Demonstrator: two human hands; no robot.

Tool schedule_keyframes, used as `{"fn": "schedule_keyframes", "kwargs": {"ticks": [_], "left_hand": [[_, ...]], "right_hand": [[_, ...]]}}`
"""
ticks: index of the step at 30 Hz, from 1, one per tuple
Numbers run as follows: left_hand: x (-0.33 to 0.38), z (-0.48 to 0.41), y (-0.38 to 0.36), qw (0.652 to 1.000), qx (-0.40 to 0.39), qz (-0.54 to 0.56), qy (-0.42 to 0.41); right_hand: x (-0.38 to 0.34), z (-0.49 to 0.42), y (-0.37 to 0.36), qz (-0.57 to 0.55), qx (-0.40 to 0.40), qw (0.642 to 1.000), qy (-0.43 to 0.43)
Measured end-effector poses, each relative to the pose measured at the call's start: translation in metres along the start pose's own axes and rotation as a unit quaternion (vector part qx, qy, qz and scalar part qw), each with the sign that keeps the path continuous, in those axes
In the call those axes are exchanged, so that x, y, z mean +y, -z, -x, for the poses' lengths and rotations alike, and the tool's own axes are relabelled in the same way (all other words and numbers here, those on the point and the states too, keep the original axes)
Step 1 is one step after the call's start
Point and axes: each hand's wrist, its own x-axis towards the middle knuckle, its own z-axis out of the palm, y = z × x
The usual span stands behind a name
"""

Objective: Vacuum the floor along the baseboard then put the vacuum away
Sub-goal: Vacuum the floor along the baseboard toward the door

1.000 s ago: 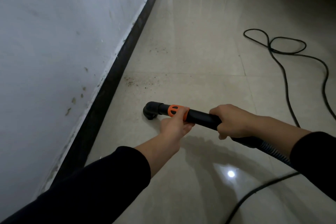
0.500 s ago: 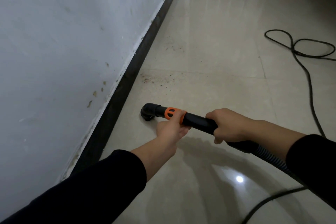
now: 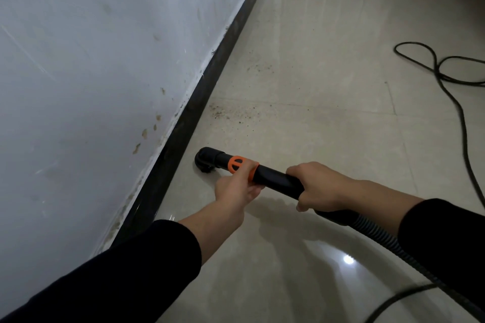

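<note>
Both hands hold the vacuum wand [image 3: 275,178]. The left hand [image 3: 236,191] grips it from below at the orange collar [image 3: 237,164], and the right hand [image 3: 317,186] is wrapped around the black tube just behind, near where the ribbed hose [image 3: 375,228] begins. The nozzle [image 3: 207,161] at the front end bends downward and sits on the floor [image 3: 328,139] near its left edge. It is just beside the dark baseboard [image 3: 210,78] but, as far as I can see, not touching it. Ahead of the nozzle, along the same edge, a patch of dark crumbs [image 3: 236,113] lies on the tile. A black cord [image 3: 446,78] makes loops toward the right edge of the floor, well apart from the hands.

I judge that the wand is stiff and rather light, so two hands can guide it easily: the front hand steers the nozzle and the back hand pushes. The hose is soft, will drag behind, and may pull the tube sideways. The tile looks glossy, so the nozzle should slide with little force. For putting the vacuum away, the rigid tube is the good place to take hold, not the hose or the cord; the vacuum body is not in view
</note>
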Motion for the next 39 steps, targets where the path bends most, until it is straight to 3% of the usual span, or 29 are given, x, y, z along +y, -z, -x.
{"fn": "schedule_keyframes", "kwargs": {"ticks": [20, 39], "left_hand": [[0.015, -0.031, 0.017, 0.998, 0.033, -0.025, -0.055], [-0.001, -0.013, -0.030, 0.998, -0.034, -0.036, -0.045]], "right_hand": [[-0.037, -0.009, -0.015, 0.043, 0.072, 0.996, 0.035], [-0.006, 0.030, 0.002, 0.050, 0.087, 0.994, -0.036]]}}
